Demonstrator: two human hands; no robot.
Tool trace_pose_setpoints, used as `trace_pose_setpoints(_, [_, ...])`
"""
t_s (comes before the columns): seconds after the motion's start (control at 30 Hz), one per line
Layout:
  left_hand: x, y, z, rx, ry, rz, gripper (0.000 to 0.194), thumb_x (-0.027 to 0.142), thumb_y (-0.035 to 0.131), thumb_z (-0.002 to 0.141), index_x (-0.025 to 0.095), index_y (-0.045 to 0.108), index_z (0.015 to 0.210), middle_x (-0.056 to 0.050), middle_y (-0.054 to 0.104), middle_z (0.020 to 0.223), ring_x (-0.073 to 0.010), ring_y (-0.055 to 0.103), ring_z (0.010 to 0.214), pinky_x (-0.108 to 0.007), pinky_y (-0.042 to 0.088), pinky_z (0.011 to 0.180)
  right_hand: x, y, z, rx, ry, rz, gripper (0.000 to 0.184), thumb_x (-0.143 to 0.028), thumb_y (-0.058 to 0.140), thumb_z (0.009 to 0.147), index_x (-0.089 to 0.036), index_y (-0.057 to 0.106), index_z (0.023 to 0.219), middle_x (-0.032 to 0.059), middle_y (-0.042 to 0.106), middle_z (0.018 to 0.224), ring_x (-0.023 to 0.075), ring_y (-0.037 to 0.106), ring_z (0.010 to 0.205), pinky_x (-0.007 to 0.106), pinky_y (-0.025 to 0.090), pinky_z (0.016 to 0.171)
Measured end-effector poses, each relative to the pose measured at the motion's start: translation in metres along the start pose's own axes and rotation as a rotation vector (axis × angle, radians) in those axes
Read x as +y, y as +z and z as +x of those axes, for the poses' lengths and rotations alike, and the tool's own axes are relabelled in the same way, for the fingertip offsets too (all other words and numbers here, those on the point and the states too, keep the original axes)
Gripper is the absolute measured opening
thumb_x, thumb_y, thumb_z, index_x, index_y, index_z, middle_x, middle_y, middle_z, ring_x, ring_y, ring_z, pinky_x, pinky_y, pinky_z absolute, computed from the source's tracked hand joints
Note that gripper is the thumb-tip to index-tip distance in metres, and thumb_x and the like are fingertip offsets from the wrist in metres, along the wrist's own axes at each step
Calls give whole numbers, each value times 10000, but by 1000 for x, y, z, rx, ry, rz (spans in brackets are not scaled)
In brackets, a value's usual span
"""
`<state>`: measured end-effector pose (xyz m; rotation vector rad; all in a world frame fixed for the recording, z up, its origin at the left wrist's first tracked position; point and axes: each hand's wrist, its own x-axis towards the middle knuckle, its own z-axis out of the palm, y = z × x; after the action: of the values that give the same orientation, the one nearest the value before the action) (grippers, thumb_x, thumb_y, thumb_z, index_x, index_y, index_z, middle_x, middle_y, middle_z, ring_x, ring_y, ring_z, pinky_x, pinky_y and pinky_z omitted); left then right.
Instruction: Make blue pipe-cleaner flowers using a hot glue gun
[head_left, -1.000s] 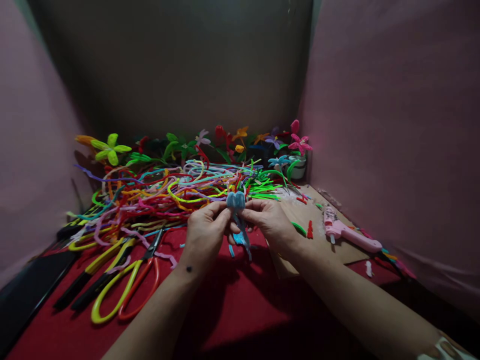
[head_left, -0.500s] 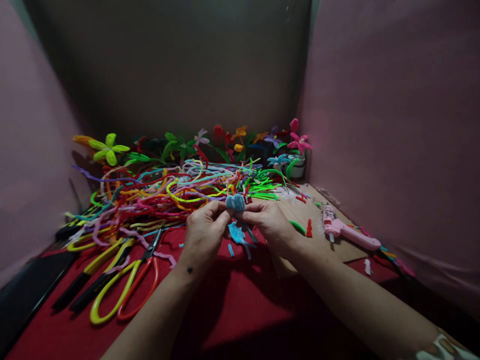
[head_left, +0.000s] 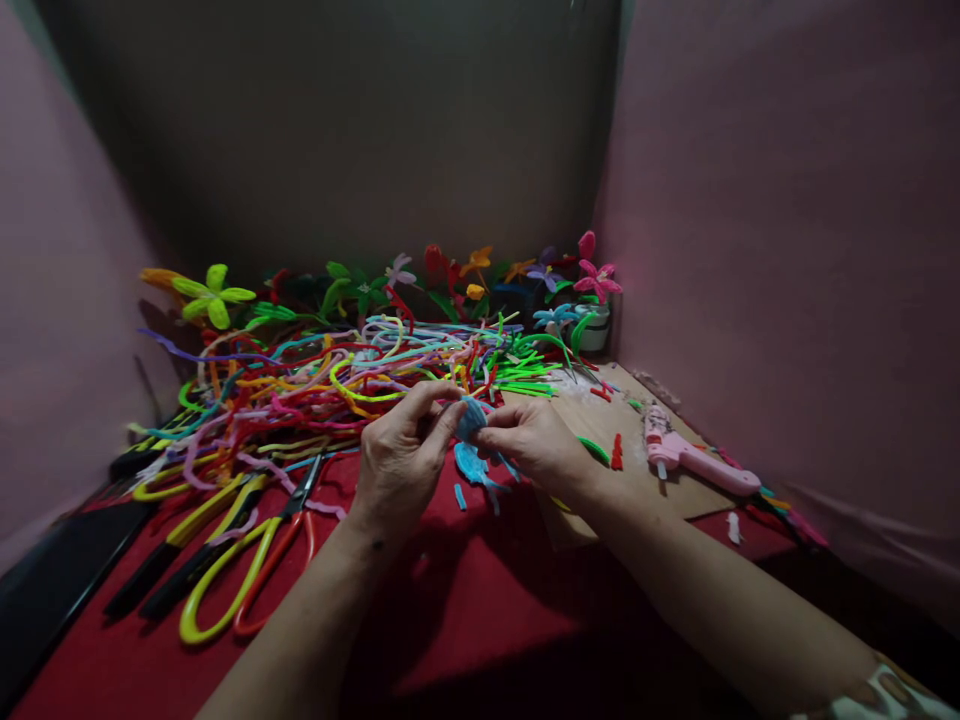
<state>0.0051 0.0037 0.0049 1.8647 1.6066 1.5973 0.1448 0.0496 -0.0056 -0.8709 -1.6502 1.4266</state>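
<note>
Between my two hands is a light-blue pipe-cleaner petal (head_left: 471,419), a small rounded fuzzy piece. My left hand (head_left: 409,440) pinches its upper left edge with thumb and forefinger. From the right, my right hand (head_left: 536,440) grips its lower side, fingers closed. Just below, a second blue pipe-cleaner piece (head_left: 472,464) with thin tails lies on the red cloth (head_left: 450,620). A short blue offcut (head_left: 460,497) rests beside it. Scissors (head_left: 270,560) with yellow and red handles lie left of my left forearm.
Loose colourful pipe cleaners (head_left: 300,380) heap up behind my hands. Pliers (head_left: 187,540) lie at the left. A pink glue gun (head_left: 697,462) rests on cardboard (head_left: 622,500) at the right. Pipe-cleaner flowers (head_left: 214,297) line the back, near a white pot (head_left: 592,330).
The blue petal has turned from facing me broadside to a tilted, narrower view. My left fingers have shifted up to its top edge, and my right fingers now cover its lower right.
</note>
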Motion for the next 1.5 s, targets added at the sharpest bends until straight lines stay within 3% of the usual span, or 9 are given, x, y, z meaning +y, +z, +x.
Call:
trace_pose_setpoints(0.33, [-3, -3, 0, -35, 77, 33, 155, 262, 527, 767, 213, 595, 896, 53, 477, 592, -73, 423, 475, -177, 364, 497, -2, -2, -3, -6, 2, -39, 161, -245, 604, 643, -127, 583, 536, -41, 488, 472, 60, 381, 449, 210, 281, 464])
trace_pose_setpoints(0.53, [-5, -3, 0, -58, 82, 27, 115, 243, 523, 763, 210, 598, 842, 25, 577, 697, -77, 484, 522, -175, 379, 506, -3, -3, -4, -9, -18, -89, 167, -242, 601, 652, -124, 590, 534, -37, 491, 475, 62, 385, 460, 211, 291, 474])
trace_pose_setpoints(0.7, [-3, -4, 1, -56, 131, 83, 115, 234, 502, 787, 197, 582, 861, 21, 590, 709, -78, 511, 549, -170, 396, 521, 0, -5, -1, -41, -19, 13, 157, -265, 616, 645, -133, 607, 560, -35, 516, 491, 70, 418, 470, 217, 312, 497])
trace_pose_setpoints(0.97, [-5, -3, 1, -1, 291, 198, 69, 195, 512, 800, 182, 575, 825, 30, 606, 715, -59, 515, 533, -156, 403, 504, 2, -10, 2, -143, 47, 34, 188, -298, 623, 645, -120, 627, 584, -17, 526, 510, 78, 422, 478, 225, 305, 504])
trace_pose_setpoints(1.17, [-3, -4, 1, 27, 349, 240, 54, 163, 518, 795, 176, 570, 795, 32, 600, 685, -62, 537, 544, -156, 406, 508, -1, -12, 1, -159, 57, 53, 161, -277, 637, 646, -123, 648, 598, 2, 588, 539, 89, 491, 496, 237, 382, 545])
trace_pose_setpoints(1.33, [-2, -2, 1, 45, 328, 253, 58, 176, 517, 798, 175, 569, 773, 38, 591, 647, -66, 548, 538, -160, 420, 533, -5, -7, -3, -38, 48, 203, 160, -265, 651, 670, -142, 608, 764, 5, 644, 593, 121, 599, 539, 249, 451, 558])
trace_pose_setpoints(1.5, [-4, -1, 1, 37, 322, 252, 52, 163, 522, 788, 175, 572, 785, 27, 612, 668, -81, 575, 568, -170, 435, 549, -1, -6, -1, -35, 79, 297, 179, -213, 699, 606, -144, 536, 635, 4, 633, 512, 116, 586, 465, 230, 439, 501])
